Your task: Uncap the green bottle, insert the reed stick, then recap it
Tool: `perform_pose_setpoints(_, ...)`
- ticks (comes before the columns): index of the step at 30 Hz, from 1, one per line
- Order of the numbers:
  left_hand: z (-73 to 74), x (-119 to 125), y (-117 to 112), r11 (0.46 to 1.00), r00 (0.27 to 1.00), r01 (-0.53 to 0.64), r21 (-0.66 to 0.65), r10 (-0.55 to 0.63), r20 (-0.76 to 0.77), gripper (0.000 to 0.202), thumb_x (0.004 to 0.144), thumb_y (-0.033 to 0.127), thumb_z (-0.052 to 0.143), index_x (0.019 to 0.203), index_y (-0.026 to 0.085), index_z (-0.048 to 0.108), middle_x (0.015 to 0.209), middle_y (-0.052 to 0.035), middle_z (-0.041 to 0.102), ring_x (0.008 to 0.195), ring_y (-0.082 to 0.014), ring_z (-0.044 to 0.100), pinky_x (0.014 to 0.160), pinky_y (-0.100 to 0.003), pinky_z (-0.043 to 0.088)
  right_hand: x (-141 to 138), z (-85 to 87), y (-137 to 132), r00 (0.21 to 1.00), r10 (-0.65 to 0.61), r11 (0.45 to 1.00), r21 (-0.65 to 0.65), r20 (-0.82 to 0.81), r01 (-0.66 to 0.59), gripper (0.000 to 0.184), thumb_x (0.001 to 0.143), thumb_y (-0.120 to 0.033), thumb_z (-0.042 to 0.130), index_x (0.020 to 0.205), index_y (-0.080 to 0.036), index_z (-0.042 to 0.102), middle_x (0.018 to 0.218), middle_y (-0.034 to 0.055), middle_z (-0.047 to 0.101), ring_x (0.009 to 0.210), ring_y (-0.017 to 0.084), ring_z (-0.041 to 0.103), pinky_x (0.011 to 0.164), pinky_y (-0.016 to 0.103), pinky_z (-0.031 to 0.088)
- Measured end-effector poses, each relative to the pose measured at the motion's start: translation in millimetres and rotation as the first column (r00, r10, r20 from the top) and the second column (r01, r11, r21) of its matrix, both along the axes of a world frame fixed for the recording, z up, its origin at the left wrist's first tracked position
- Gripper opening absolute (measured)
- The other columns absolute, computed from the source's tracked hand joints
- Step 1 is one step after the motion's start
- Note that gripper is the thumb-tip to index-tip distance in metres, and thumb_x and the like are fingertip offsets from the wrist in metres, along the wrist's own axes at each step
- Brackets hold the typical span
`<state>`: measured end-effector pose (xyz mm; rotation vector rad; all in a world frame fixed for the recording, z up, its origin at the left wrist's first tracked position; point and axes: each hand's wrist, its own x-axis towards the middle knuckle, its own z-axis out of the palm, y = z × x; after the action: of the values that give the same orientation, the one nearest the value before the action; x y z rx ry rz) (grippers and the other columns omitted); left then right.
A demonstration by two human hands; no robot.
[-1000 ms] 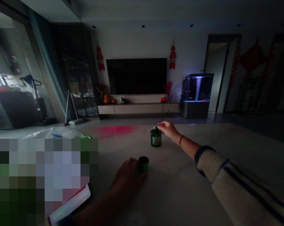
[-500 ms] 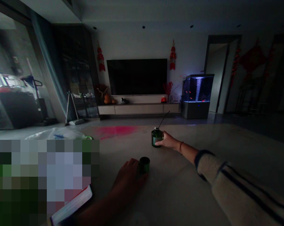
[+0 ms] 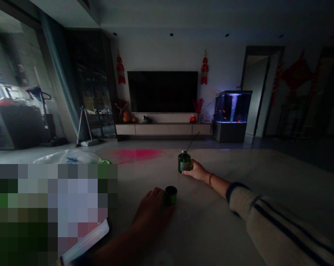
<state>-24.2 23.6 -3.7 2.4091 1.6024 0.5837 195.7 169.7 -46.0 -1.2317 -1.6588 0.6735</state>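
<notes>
Currently grips bottle (image 3: 184, 163) with right hand (image 3: 196, 170), fingers closed round its right side and lower body. Has bottle upright on table (image 3: 239, 192), out near full arm's reach. Looks dark green with a pale neck. Carries one thin stick (image 3: 193, 141) in that neck, leaning up and to the right of bottle. Shows red bracelet (image 3: 210, 179) on the wrist just right of bottle, then striped cream sleeve (image 3: 266, 218) further right and nearer camera.

Rests left hand (image 3: 153, 210) on table, nearer camera than bottle and a bit left of it. Touches cap (image 3: 171, 194) with bent fingers against its left side. Too dark to tell whether clamped or only resting against it. Has cap upright on table, apart from bottle, nearer camera and slightly left.

Behind bottle and left, shows red patch (image 3: 136, 153) on table, with white bag (image 3: 67, 158) further left. Well left of bottle and close to camera, shows book (image 3: 86, 242) corner with a pale edge. Far behind bottle, shows dark TV (image 3: 162, 91) on wall and blue-lit fish tank (image 3: 232, 107) to the right.
</notes>
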Motion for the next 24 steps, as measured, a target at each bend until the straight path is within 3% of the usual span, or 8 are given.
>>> perform_pose_setpoints(8, 2.4, 0, 0, 1.000, 1.000, -0.007, 0.005, 0.007, 0.022, 0.030, 0.068, 0.039, 0.047, 0.085, 0.017, 0.056, 0.098, -0.0087, 0.055, 0.091, -0.0243, 0.049, 0.079, -0.035, 0.037, -4, 9.9, -15, 0.999, -0.024, 0.999, -0.025, 0.034, 0.024, 0.052, 0.049, -0.017, 0.073, 0.097, -0.015, 0.051, 0.094, 0.0058, 0.062, 0.086, 0.018, 0.058, 0.076, 0.030, 0.044)
perform_pose_setpoints(16, 0.3, -2, 2, 1.000, 1.000, 0.011, 0.023, -0.011, 0.001, 0.032, 0.068, 0.036, 0.047, 0.090, 0.015, 0.057, 0.099, -0.0100, 0.056, 0.092, -0.0246, 0.050, 0.081, -0.035, 0.037, -10, 52.6, -59, 0.948, -0.135, 0.965, -0.179, 0.289, 0.192, 0.056, 0.049, -0.025, 0.073, 0.099, -0.011, 0.053, 0.098, 0.0132, 0.058, 0.089, 0.023, 0.055, 0.072, 0.031, 0.042)
perform_pose_setpoints(20, -1.1, -4, 5, 0.997, 0.996, 0.081, 0.004, -0.081, 0.044, 0.031, 0.067, 0.019, 0.042, 0.093, 0.018, 0.059, 0.101, -0.0074, 0.057, 0.094, -0.0211, 0.050, 0.084, -0.031, 0.037, -22, 57.9, -91, 0.984, 0.050, 0.981, -0.194, 0.170, -0.016, 0.054, 0.060, -0.032, 0.067, 0.108, -0.014, 0.049, 0.105, 0.0120, 0.054, 0.085, 0.018, 0.056, 0.067, 0.028, 0.044)
perform_pose_setpoints(24, -7.7, -6, 11, 0.995, 0.968, 0.095, -0.001, -0.092, 0.232, 0.034, 0.076, 0.022, 0.031, 0.094, 0.017, 0.059, 0.101, -0.0068, 0.057, 0.093, -0.0181, 0.052, 0.083, -0.029, 0.038, -42, 47.1, -119, 0.968, 0.221, 0.973, -0.089, 0.119, -0.211, 0.057, 0.060, -0.036, 0.067, 0.109, -0.014, 0.050, 0.104, 0.0107, 0.055, 0.092, 0.018, 0.053, 0.077, 0.030, 0.043)
